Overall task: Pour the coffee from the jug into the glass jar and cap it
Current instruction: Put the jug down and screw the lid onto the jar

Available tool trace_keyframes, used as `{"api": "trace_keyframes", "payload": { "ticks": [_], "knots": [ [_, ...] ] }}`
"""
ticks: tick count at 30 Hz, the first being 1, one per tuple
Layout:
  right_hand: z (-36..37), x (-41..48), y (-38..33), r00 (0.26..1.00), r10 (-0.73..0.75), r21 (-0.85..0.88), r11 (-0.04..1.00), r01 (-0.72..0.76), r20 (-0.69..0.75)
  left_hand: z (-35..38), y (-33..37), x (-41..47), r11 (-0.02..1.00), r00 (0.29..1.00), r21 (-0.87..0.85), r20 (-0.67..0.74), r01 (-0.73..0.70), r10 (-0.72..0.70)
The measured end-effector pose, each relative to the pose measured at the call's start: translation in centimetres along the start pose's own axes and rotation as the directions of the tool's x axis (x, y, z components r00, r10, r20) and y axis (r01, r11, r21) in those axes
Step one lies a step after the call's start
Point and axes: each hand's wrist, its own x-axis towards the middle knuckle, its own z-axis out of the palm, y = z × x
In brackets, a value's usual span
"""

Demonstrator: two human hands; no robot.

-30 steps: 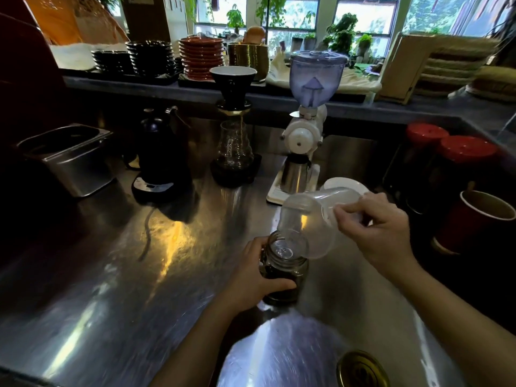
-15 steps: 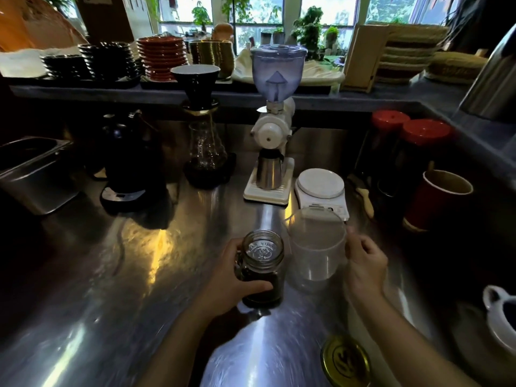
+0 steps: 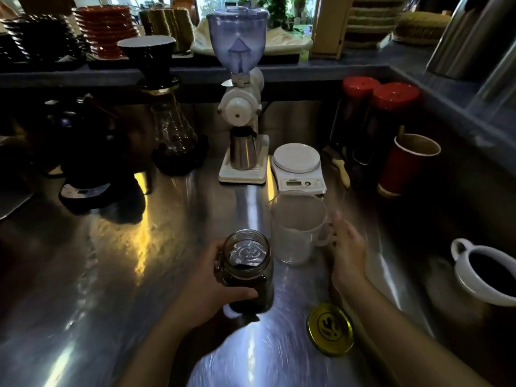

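Standing upright on the steel counter, the glass jar holds dark coffee in its lower part and its mouth is uncovered. My left hand is wrapped around the jar from the left side, thumb across the front near the base, fingers behind; the grip is closed on the glass. The clear plastic jug stands upright just beside the jar, to its right and slightly farther from me, and looks empty, with a pale film at most low on the wall. My right hand is at the jug's handle, fingers loosely spread and only lightly curled; I cannot tell whether the fingertips touch the handle or sit just off it, as the hand is blurred. The gold lid lies flat on the counter, near my right forearm, to the right of the jar and apart from it. Behind the jug sits a white kitchen scale, its platform bare. Left of the scale is a white coffee grinder with a blue hopper and a steel cup under its spout. A red paper cup stands at the right, and a white cup of dark liquid sits at the right edge.
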Motion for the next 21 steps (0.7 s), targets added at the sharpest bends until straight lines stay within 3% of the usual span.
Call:
{"api": "trace_keyframes", "payload": {
  "ticks": [5,8,11,14,21],
  "knots": [
    [-2.9,-3.1,-1.2,0.993,-0.099,-0.411,0.904,0.118,0.067,1.0,0.5,-1.0,1.000,1.000,-0.005,0.010,0.011,-0.011],
    [-5.0,-5.6,-1.0,0.956,-0.165,-0.576,0.768,0.280,0.244,1.2,0.8,-1.0,0.999,1.000,0.046,0.011,0.013,-0.014],
    [-7.0,-7.5,-0.4,0.890,-0.103,-0.691,0.593,0.414,0.444,1.1,1.1,-1.0,0.997,0.999,0.069,0.019,0.028,-0.029],
    [-8.8,-8.8,0.5,0.820,0.015,-0.749,0.416,0.515,0.572,1.4,1.0,-1.3,0.997,0.996,-0.027,0.056,0.067,-0.065],
    [-9.8,-9.6,0.9,0.726,0.024,-0.714,0.207,0.669,0.687,1.0,0.4,-0.9,1.000,0.999,-0.006,0.039,0.012,-0.012]
  ]
}}
